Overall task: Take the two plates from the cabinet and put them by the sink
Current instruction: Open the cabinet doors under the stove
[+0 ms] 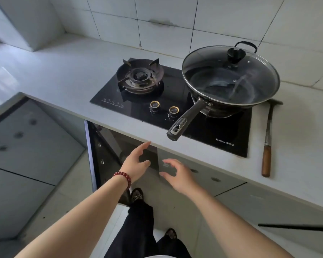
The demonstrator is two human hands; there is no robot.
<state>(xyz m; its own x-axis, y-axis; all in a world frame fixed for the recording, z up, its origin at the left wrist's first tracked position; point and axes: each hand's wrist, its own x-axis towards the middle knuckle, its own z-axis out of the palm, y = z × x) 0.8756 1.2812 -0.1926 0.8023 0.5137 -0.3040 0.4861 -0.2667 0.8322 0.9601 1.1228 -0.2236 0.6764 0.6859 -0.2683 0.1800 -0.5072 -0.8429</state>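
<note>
The cabinet [110, 146] under the stove stands open, its dark door [90, 155] swung out to the left. Its inside is dark and no plates show in it. My left hand [136, 162], with a red bead bracelet on the wrist, reaches toward the opening just below the counter edge, fingers apart and empty. My right hand [177, 174] hovers beside it in front of the closed grey cabinet door [203, 175], fingers spread, holding nothing. No sink is in view.
A black two-burner gas hob [175, 101] sits in the grey counter [63, 81]. A lidded wok [229, 79] rests on the right burner, its handle [185, 121] jutting over the counter edge above my hands. A wooden-handled tool [268, 138] lies right of the hob.
</note>
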